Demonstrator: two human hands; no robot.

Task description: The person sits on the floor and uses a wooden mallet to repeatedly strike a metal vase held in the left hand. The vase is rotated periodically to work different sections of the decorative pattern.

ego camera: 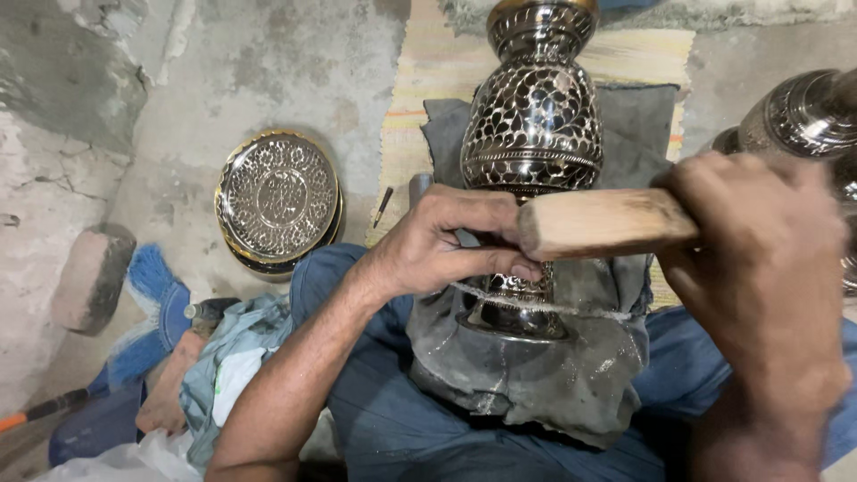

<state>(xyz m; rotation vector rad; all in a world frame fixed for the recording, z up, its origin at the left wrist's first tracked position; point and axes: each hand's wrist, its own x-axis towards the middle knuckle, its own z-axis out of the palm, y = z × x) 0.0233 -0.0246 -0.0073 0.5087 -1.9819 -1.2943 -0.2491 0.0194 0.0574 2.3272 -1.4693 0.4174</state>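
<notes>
Floor [268,71]: bare grey concrete, cracked and patchy. On it: striped woven mat [428,80], upper centre, with dark cloth [634,125] spread over it; engraved round metal plates [278,201], stacked, left of mat; thin pencil-like stick [382,206] just beside mat's left edge; brick [92,277], far left; blue brush [147,303] near brick; orange-and-black handle [40,412], bottom left.

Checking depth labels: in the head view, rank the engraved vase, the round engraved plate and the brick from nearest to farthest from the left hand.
1. Engraved vase: touching the left hand, just behind its fingers.
2. Round engraved plate: on the floor to the left.
3. Brick: far left, beyond the plate.
</notes>
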